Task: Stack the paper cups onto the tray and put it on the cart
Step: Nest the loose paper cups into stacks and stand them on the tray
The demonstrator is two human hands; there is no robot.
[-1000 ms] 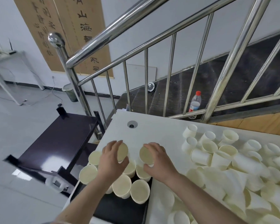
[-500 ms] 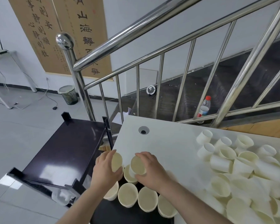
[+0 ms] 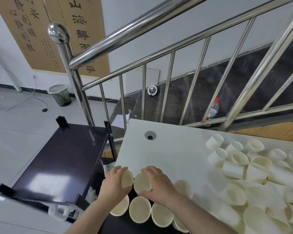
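Note:
My left hand (image 3: 112,183) grips a cream paper cup (image 3: 127,177), and my right hand (image 3: 156,184) grips another cup (image 3: 141,182) right beside it. Both cups are held above several upright cups (image 3: 139,211) standing on a black tray (image 3: 125,224) at the white table's near left corner. A big heap of loose paper cups (image 3: 254,179) lies on the right of the table. The black cart (image 3: 61,159) stands just left of the table, its top shelf bare.
A steel stair railing (image 3: 159,48) runs behind the white table (image 3: 172,149), which has a cable hole (image 3: 150,135). A water bottle (image 3: 213,109) stands on the dark stairs. A waste bin (image 3: 59,94) and cables sit on the floor at the far left.
The camera has swung, so the cart and railing sit further right and lower. Both hands stay on their cups above the tray, held close together.

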